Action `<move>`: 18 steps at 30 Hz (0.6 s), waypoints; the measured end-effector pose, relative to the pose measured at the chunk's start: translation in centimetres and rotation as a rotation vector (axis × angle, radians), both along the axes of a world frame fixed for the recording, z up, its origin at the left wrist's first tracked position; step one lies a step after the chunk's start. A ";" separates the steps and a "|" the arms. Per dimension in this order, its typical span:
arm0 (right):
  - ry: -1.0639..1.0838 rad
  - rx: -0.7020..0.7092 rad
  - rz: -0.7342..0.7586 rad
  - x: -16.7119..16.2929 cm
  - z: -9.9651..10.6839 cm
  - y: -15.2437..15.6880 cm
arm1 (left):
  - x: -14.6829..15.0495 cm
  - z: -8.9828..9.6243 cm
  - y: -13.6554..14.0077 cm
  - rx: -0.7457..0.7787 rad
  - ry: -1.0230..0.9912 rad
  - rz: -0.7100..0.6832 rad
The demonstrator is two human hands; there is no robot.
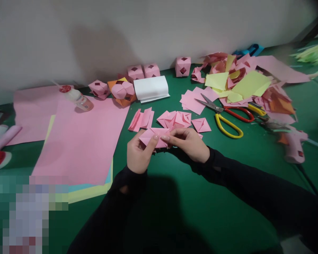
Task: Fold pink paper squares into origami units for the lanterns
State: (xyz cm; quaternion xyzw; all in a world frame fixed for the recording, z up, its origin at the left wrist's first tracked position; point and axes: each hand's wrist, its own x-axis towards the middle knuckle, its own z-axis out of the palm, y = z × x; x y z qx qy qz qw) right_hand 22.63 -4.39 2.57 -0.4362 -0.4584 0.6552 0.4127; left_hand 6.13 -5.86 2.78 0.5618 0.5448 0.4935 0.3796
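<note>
Between both hands is a folded pink paper piece [149, 134], raised a little above the green table. My left hand [139, 153] is closed on its left side, thumb on top. My right hand [192, 143] pinches the right edge between thumb and fingers. Just beyond lie a heap of folded pink pieces [174, 120], a single folded pink square [201, 125] and some pleated pink strips [141, 119]. Flat pink squares [196, 100] rest behind them, with scissors [219, 110], one handle red and one yellow, lying partly over them.
Finished pink paper cubes [183, 67] and a white paper roll [151, 88] stand along the wall. Paper scraps [235, 79] pile at the back right, near a pink glue gun [294, 144]. At left, a glue bottle [78, 99] lies on large pink sheets [82, 148].
</note>
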 end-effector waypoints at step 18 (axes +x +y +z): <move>0.044 -0.010 0.016 0.1 0.0 0.0 | -0.1 -0.2 0.1 -0.012 -0.041 -0.056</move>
